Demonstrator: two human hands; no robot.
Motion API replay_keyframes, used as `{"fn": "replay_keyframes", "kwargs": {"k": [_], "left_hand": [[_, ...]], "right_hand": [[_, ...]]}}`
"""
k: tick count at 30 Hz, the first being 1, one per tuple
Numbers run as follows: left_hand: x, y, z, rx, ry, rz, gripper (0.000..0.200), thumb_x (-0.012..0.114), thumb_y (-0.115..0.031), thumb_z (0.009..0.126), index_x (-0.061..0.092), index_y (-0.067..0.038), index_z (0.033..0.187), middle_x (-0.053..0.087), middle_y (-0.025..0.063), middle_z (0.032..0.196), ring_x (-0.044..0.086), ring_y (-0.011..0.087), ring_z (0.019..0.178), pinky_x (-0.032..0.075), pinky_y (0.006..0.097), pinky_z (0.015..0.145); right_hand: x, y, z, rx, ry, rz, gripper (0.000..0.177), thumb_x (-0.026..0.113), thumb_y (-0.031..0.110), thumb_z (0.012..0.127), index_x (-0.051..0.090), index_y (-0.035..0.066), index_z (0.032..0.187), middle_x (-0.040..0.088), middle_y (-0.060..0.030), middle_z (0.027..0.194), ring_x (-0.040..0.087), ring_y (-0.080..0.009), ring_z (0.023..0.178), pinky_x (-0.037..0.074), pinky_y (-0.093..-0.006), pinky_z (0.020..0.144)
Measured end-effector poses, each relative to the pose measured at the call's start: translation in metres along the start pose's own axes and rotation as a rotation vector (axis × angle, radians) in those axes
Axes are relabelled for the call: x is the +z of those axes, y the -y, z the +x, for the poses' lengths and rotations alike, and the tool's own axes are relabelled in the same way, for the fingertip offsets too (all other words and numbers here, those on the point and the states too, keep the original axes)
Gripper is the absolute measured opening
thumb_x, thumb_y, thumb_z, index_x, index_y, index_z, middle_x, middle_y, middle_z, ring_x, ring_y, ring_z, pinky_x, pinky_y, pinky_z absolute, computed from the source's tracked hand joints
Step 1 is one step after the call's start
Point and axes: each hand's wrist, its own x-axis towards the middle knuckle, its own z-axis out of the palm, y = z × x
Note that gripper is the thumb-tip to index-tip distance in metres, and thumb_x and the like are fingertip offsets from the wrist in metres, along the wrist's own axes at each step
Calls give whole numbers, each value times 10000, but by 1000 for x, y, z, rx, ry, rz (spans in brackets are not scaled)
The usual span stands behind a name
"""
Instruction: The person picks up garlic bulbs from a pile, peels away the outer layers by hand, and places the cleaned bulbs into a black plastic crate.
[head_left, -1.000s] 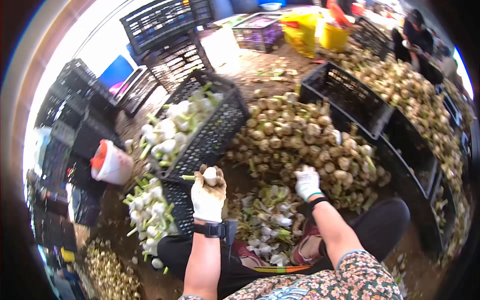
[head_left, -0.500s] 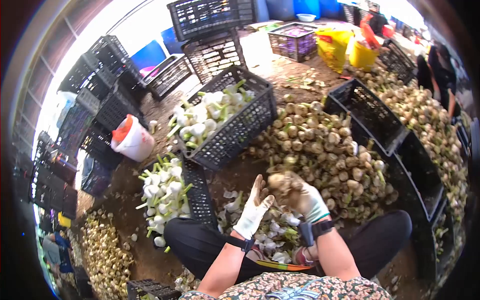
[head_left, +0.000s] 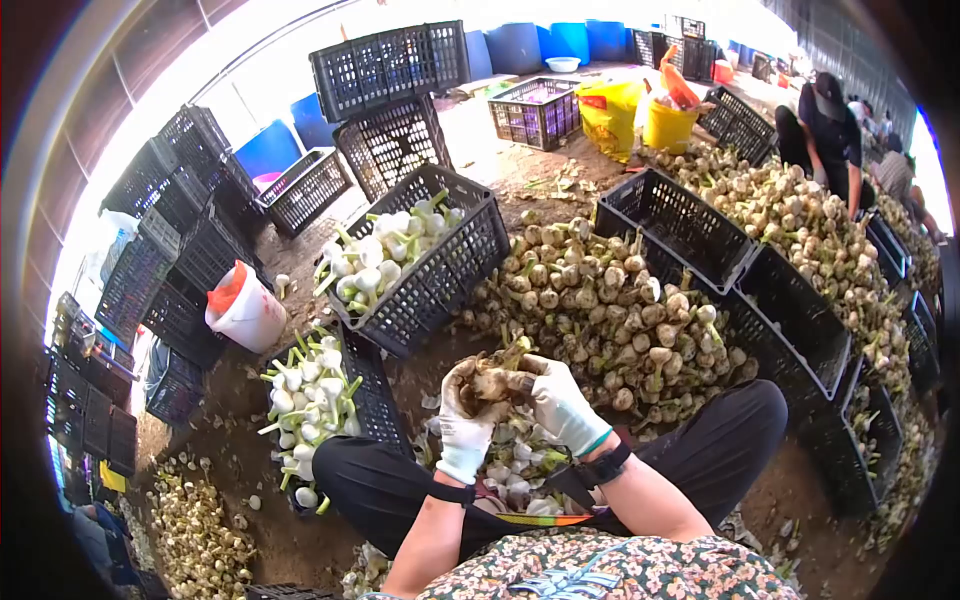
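Nearest, the bent knees in dark trousers (head_left: 390, 490) frame the hands. The left hand (head_left: 464, 438), gloved, curls its fingers round an unpeeled garlic bulb (head_left: 490, 384), holding it from the left and below. The right hand (head_left: 566, 408) is bent nearly closed, thumb and fingers pinching the bulb's right side. So the bulb lies directly between the two grips, touching both, neither hand clearly nearer. Its long axis seems to run crosswise, from the left palm toward the right fingertips; which end is root I cannot tell.

Under the hands, loose peelings (head_left: 515, 466) lie on the ground. Beside the left knee, pale stemmed garlic (head_left: 308, 398) lies by a low black crate (head_left: 374, 388). Farther ahead, a filled crate (head_left: 445, 280) stands forward of the left hand, while the brown heap (head_left: 600, 310) spreads ahead and right, closer to the right hand. Beyond are an open crate (head_left: 672, 222) and a bending co-worker (head_left: 836, 135).
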Motion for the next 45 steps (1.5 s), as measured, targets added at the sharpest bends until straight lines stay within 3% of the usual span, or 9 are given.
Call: {"fn": "replay_keyframes", "kwargs": {"k": [7,10,14,20,25,29,33,36,45], "left_hand": [[9,-21,-6,-73,57,-90,714,738,123,760,431,-69,1376,513,73,1358,537,212,1219,476,357,1036],[13,-44,-3,-446,69,-483,562,693,-162,917,427,-65,1402,571,83,1273,603,236,1113,541,340,914],[15,-21,-4,-443,125,-402,483,531,-437,994,505,-111,1350,623,62,1192,618,168,994,497,275,712],[23,-28,-1,-420,67,-308,469,578,-334,992,456,-82,1368,603,68,1189,619,174,1022,545,303,801],[18,-20,-3,-166,15,-30,525,709,-73,892,439,-43,1341,561,85,1235,596,184,1075,543,322,912],[9,-45,-1,-368,85,-482,674,747,31,805,419,-41,1388,598,131,1216,629,226,1050,563,353,891],[1,-45,-1,-292,146,-334,793,754,25,796,339,-36,1469,558,100,1265,584,212,1130,534,326,938],[2,-38,-3,-272,167,-162,821,748,34,792,316,-34,1486,522,86,1285,561,184,1139,502,305,967],[5,-47,-6,-252,244,92,814,704,133,750,354,-40,1464,514,69,1254,538,159,1144,475,292,985]], "right_hand": [[-23,2,-5,31,-32,4,249,629,-23,881,630,-23,1129,680,-79,1046,659,-143,917,528,-264,819],[-57,-4,12,-422,22,-549,277,581,-76,841,637,20,1095,687,-23,1017,599,-95,909,467,-234,816],[-34,24,-11,-137,-95,-685,316,597,-60,845,600,-3,1155,699,-58,1023,600,-91,917,474,-243,823],[-27,12,-17,-141,-73,-167,234,702,28,868,691,4,1101,713,-11,967,620,-69,844,510,-238,759],[-26,8,-18,-216,-47,-527,197,667,-6,874,685,-14,1069,711,-37,924,640,-100,794,521,-252,707],[-58,-5,-1,-114,-307,-10,165,620,-19,872,684,-30,1024,709,-73,868,648,-138,695,521,-284,634],[-80,-7,-3,-338,-314,-1464,432,734,229,785,663,8,1149,670,-193,1043,645,-354,949,517,-388,819],[-32,22,-11,-487,-61,-1060,383,722,186,775,689,16,1117,660,-181,1014,644,-352,965,519,-377,846],[11,43,-16,-528,91,-1635,178,628,102,722,676,24,874,642,-174,878,645,-350,847,517,-429,732]]}}
